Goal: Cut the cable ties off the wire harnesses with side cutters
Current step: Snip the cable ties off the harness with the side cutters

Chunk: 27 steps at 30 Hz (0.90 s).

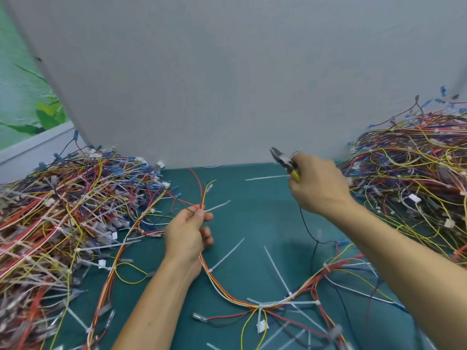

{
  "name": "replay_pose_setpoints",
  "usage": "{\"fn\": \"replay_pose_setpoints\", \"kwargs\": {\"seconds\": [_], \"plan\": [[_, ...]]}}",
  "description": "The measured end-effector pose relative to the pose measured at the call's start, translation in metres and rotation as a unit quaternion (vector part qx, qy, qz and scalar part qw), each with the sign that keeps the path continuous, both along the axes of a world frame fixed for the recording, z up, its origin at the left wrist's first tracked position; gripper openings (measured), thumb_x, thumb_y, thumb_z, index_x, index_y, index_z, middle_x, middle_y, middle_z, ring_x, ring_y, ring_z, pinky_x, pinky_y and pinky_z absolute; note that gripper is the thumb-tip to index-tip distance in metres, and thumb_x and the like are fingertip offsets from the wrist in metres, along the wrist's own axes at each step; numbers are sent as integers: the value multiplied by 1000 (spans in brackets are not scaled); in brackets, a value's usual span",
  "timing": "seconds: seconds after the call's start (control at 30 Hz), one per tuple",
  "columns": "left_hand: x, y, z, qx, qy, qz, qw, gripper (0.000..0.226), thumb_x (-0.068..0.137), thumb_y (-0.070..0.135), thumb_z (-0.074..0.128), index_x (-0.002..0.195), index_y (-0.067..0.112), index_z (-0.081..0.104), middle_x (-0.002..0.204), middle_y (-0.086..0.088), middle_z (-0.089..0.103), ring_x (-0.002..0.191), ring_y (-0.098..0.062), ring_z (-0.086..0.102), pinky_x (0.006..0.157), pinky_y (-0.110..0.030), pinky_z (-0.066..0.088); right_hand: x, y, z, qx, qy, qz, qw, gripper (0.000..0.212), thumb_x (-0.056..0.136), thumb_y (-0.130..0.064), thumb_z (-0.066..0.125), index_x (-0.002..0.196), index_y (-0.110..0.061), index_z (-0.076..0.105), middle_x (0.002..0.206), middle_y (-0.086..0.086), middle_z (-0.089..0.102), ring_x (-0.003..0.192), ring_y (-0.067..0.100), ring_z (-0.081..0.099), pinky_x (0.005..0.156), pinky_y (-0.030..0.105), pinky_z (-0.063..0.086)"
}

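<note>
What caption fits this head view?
Left hand pinches a wire harness while right hand holds side cutters above the green mat.

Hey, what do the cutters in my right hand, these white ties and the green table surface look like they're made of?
Side cutters: dark, dull grey jaws, probably steel; yellow grips look like plastic or rubber.
Cable ties: thin, translucent white strips, likely nylon.
Table top: matte teal, no glare, perhaps a rubber or vinyl mat; hard to tell.

Left pile (63,210) and right pile (409,168) flank the mat (252,215), wall panel (227,84) behind, 1 loose harness (252,303) on it between them.
</note>
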<state>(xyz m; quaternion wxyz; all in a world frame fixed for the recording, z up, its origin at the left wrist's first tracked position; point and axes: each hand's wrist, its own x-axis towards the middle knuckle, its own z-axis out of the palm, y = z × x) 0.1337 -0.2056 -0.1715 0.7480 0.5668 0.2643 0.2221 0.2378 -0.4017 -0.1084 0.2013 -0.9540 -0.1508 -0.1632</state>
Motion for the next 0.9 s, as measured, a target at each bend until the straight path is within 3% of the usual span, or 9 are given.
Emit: {"fn": "replay_pose_setpoints", "kwargs": {"seconds": [0.13, 0.23, 0.37, 0.47, 0.6, 0.7, 0.9], "plan": [[-1, -3, -3, 17, 24, -26, 999, 10, 98, 9, 49, 91, 14, 56, 79, -2, 63, 38, -5, 38, 36, -16, 30, 3, 24, -20, -33, 66, 41, 996, 17, 89, -22, 53, 105, -19, 54, 102, 14, 61, 98, 38, 56, 67, 34, 33], [-2, -4, -4, 33, 28, -36, 998, 10, 97, 8, 50, 89, 12, 55, 80, -4, 65, 36, -5, 35, 34, -14, 25, 3, 24, -19, -16, 118, 82, 990, 18, 88, -28, 60, 102, -17, 56, 98, 10, 61, 102, 35, 56, 73, 35, 40], [0, -4, -5, 45, 30, -40, 998, 11, 97, 8, 49, 88, 11, 54, 80, -4, 64, 34, -4, 26, 35, -12, 18, -4, -14, 24, 49, 41, 78, 995, 14, 84, -27, 67, 94, -19, 61, 91, 10, 66, 89, 32, 59, 73, 36, 47], [1, -4, -5, 43, 35, -40, 998, 12, 97, 7, 49, 87, 10, 54, 81, -6, 65, 34, -4, 22, 35, -12, 17, -27, -58, 48, -57, 77, 108, 990, 12, 77, -23, 70, 82, -21, 60, 81, 2, 65, 78, 26, 58, 62, 33, 43], [0, -4, -3, 24, 43, -35, 998, 14, 96, 1, 49, 85, 9, 53, 80, -9, 64, 33, -3, 22, 33, -12, 16, -60, -79, 27, -241, 223, 171, 929, 15, 73, -23, 70, 82, -25, 58, 78, -8, 60, 76, 15, 56, 67, 30, 45], [0, -3, -2, 10, 46, -28, 999, 15, 96, 0, 46, 85, 9, 51, 80, -9, 62, 33, -3, 22, 33, -12, 15, -68, -76, 2, -250, 257, 185, 915, 24, 71, -25, 72, 84, -27, 52, 85, -7, 59, 84, 17, 55, 71, 31, 48], [-1, 1, -3, -14, 38, -20, 999, 17, 97, -1, 44, 86, 10, 49, 80, -9, 59, 34, -3, 23, 31, -13, 17, -60, -68, -22, -205, 219, 174, 938, 27, 72, -35, 73, 85, -26, 51, 92, -1, 61, 92, 26, 59, 76, 36, 50]]}}
